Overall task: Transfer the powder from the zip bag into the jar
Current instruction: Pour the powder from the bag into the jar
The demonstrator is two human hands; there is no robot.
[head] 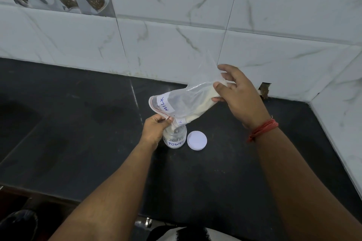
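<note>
Powder (pixel 197 106) is my worry: most of it sits along the low edge of the zip bag (pixel 188 99), which I hold tilted over the jar (pixel 175 137). My left hand (pixel 154 130) pinches the bag's mouth just above the jar's opening; my right hand (pixel 238 95) grips the raised far end. The opening is narrow, so if I lift too fast the powder could surge past it onto the bench (pixel 78 123) or the lid (pixel 196 140) beside the jar.
</note>
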